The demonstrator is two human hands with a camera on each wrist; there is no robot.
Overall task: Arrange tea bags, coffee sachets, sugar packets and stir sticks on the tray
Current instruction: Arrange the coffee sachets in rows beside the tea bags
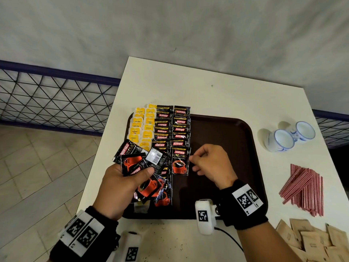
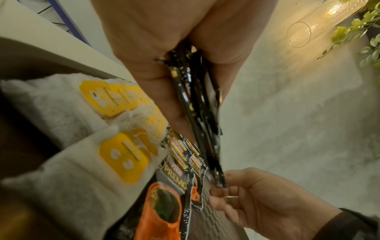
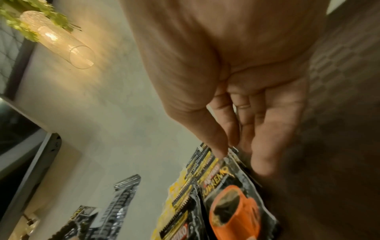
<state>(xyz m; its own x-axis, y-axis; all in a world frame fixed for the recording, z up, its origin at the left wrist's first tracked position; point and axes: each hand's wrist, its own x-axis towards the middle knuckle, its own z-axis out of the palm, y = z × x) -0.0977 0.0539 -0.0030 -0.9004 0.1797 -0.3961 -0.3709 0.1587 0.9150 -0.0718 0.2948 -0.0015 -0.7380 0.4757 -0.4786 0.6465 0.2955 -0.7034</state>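
A brown tray [image 1: 222, 148] lies on the white table. Tea bags [image 1: 140, 127] with yellow tags fill two columns at its left end, and black coffee sachets [image 1: 172, 127] overlap in two columns beside them. My left hand [image 1: 132, 178] grips a fanned bunch of coffee sachets [image 1: 139, 161] above the tray's near left part; they run edge-on through the palm [image 2: 197, 113]. My right hand [image 1: 192, 163] has loosely curled fingers, and a fingertip [image 3: 221, 152] touches the right edge of the nearest sachet [image 1: 180, 161] of the right column, which lies flat [image 3: 232, 203].
Red striped stir sticks [image 1: 306, 188] are piled on the table right of the tray. Brown sugar packets [image 1: 311, 241] lie at the near right corner. Two blue-and-white cups [image 1: 289, 137] lie on their sides at the far right. A wire fence [image 1: 52, 97] borders the table's left.
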